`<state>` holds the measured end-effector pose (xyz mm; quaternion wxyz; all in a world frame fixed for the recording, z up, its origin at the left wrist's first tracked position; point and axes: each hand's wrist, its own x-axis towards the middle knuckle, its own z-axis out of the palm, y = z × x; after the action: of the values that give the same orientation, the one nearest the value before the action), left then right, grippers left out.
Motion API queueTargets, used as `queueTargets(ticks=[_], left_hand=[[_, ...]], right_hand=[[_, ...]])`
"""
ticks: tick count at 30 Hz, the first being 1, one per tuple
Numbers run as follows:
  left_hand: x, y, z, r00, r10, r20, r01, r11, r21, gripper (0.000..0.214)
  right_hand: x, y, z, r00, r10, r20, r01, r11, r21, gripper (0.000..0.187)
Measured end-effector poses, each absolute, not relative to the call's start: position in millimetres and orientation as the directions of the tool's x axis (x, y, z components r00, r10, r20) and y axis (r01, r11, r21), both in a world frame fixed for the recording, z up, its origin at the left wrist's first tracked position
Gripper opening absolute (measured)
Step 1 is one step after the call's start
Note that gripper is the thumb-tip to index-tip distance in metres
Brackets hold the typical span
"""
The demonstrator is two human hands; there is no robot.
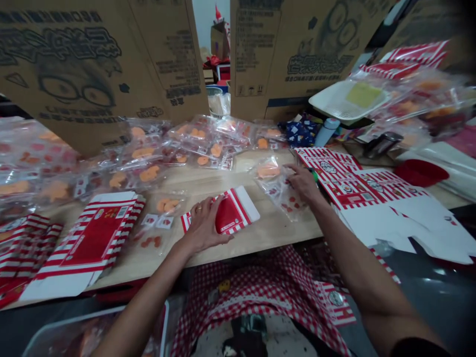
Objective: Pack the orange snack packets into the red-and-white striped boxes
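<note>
The left hand (203, 223) is laid open on a red-striped carton (232, 213), set crosswise on the desk (267, 233); a clear plastic bag (282, 196) lies diagonally under the right hand (303, 182), its grip unclear.

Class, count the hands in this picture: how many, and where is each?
2. The left hand rests on a red-and-white striped carton on the wooden table; the right hand touches a clear plastic bag of orange pieces.
</note>
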<state>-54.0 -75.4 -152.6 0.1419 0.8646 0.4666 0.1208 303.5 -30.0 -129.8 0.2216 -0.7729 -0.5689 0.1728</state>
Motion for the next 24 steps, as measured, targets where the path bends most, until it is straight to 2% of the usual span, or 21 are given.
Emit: queueTargets(ticks=[4, 7, 9, 14, 17, 19, 24], left_hand=[[-43.2, -77.0, -181.1, 0.562, 0.827, 0.039, 0.776, -0.542, 0.321, 0.119], [-41.9, -77.2, -187.6, 0.555, 0.832, 0.018, 0.784, -0.530, 0.324, 0.119], [-42.3, -77.3, -188.4, 0.557, 0.830, 0.024, 0.782, -0.534, 0.322, 0.119], [-41.0, -79.8, -188.1, 0.581, 0.814, 0.002, 0.759, -0.542, 0.360, 0.120], [-40.3, -82.5, -187.7, 0.644, 0.764, -0.046, 0.718, -0.582, 0.383, 0.125], [-42.5, -83.4, -188.0, 0.687, 0.724, -0.061, 0.684, -0.616, 0.389, 0.124], [-54.5, -81.3, -189.9, 0.726, 0.686, -0.047, 0.642, -0.652, 0.403, 0.117]], right_hand=[[283.0, -58.0, -133.7, 0.263, 0.963, 0.053, 0.887, -0.219, -0.406, 0.054], [267.0, -70.7, -137.6, 0.118, 0.992, -0.034, 0.948, -0.122, -0.295, 0.054], [265.7, -72.8, -138.4, -0.017, 0.993, -0.116, 0.964, -0.014, -0.264, 0.055], [287.0, -55.1, -145.3, -0.268, 0.929, -0.256, 0.916, 0.163, -0.367, 0.057], [292.1, -39.2, -156.7, -0.435, 0.824, -0.362, 0.838, 0.224, -0.497, 0.060], [288.3, -31.7, -164.6, -0.523, 0.761, -0.384, 0.787, 0.257, -0.561, 0.063], [276.4, -24.7, -171.6, -0.595, 0.675, -0.437, 0.750, 0.272, -0.603, 0.069]])
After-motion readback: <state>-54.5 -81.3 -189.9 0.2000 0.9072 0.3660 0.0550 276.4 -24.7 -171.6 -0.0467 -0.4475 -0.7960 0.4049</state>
